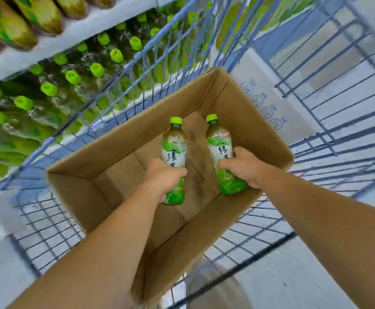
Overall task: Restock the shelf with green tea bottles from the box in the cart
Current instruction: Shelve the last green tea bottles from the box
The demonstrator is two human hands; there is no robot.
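Here each hand, left hand point(163, 175) and right hand point(241, 166), grips a green tea bottle point(174, 150)

Two bottles point(174, 150) with lime-green caps, white-and-green labels, dark lettering; plain brown cardboard box point(244, 121); blue wire cart point(338, 139); shelf bottles point(70, 76) green-capped too

In the cart point(48, 219) sits the box point(137, 134), holding left bottle point(174, 150) beside right bottle point(221, 152); shelf point(48, 51) stands left.
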